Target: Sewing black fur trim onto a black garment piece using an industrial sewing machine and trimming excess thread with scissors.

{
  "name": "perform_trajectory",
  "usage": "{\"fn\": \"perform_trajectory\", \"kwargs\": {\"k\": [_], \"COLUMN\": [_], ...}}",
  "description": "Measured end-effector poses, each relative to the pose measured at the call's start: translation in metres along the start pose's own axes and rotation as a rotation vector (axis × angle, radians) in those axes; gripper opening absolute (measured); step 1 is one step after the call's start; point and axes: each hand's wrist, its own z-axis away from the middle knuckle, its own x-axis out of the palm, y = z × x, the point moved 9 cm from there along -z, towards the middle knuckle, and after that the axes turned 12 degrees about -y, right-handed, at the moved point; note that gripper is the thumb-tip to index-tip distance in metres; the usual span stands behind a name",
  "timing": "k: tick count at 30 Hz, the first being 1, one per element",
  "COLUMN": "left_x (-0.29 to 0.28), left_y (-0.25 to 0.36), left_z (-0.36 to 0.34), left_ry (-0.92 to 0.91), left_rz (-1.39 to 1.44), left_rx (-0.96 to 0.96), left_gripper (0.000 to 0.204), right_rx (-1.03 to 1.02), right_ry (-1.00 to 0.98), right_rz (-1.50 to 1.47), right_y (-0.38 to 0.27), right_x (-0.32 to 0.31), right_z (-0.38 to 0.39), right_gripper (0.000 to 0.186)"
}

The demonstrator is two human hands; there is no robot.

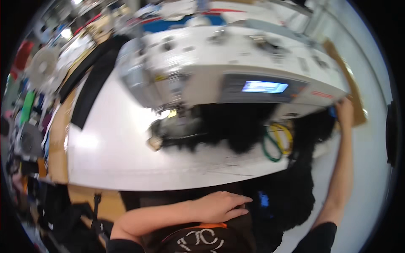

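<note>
In the head view, a black, fluffy, fur-like material (236, 126) lay bunched beneath the arm of a white sewing machine (194, 67) with a lit blue screen (265, 87). It ran right and hung over the front edge of the smooth white worktop (126, 164) toward the person's lap.

The pile looked soft and limp, probably light for its bulk, and unlikely to break. Loose fibres might slide under the fingers, so a flat pinch through to the backing, well away from the needle area, seemed the surest hold. The hanging part would probably drag a little.

The bare left hand (217, 206) lay in front of the worktop, its fingers loosely extended, thumb apart, with nothing visible between them. The bare right hand (345, 110) reached to the right end of the machine; its fingertips were hidden, so I cannot tell whether they held anything.

On the worktop, 1 green loop (274, 159) and 1 yellow loop (290, 137) lay beside the material. Blur over the clutter at far left made any containers, or their contents, impossible to make out.
</note>
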Motion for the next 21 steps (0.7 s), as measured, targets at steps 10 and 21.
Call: {"fn": "perform_trajectory", "kwargs": {"k": [10,21], "left_x": [-0.169,-0.243], "left_y": [0.034,-0.014], "left_z": [0.164,0.152], "left_ry": [0.46,0.321], "left_rz": [-0.528,-1.175], "left_rx": [-0.168,0.029], "left_gripper": [0.028,0.032], "right_rx": [-0.389,-0.938], "right_ry": [-0.812,-0.332], "right_rz": [-0.638,-0.532], "right_y": [-0.237,-0.499], "right_x": [-0.059,-0.04], "right_z": [0.262,0.36], "right_gripper": [0.017,0.052]}}
